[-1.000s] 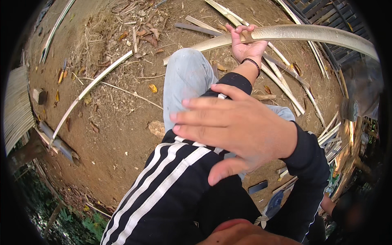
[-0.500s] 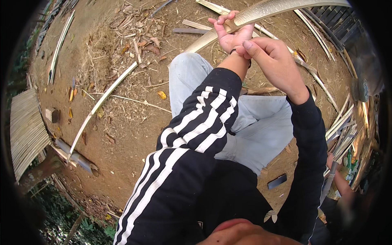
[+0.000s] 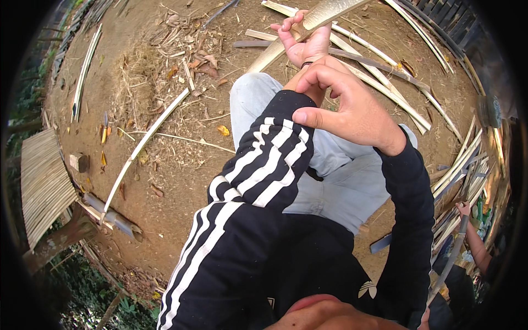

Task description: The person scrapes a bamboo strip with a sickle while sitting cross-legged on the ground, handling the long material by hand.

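My left hand (image 3: 309, 48) is turned palm up, its fingers curled round a broad, pale split bamboo strip (image 3: 334, 12). The strip runs slantwise from beside my left knee to the top edge. A dark band (image 3: 307, 64) circles my left wrist. My right hand (image 3: 355, 107) lies across that wrist, its fingers wrapped over the bare skin and its thumb on the end of the black striped sleeve (image 3: 286, 129). Part of the right fingers is hidden behind the wrist.
Long bamboo strips (image 3: 385, 82) lie on the dirt ahead. A curved strip (image 3: 143, 144), a knife (image 3: 104, 129), a wood block (image 3: 78, 162), a bamboo tube (image 3: 124, 221) and a slatted mat (image 3: 47, 184) are left. Another person's arm (image 3: 477, 245) shows right, near stacked strips (image 3: 459, 165).
My right hand has slid from the base of the left palm down to the wrist and cuff. The held strip appears farther left, as the whole view has also shifted slightly.
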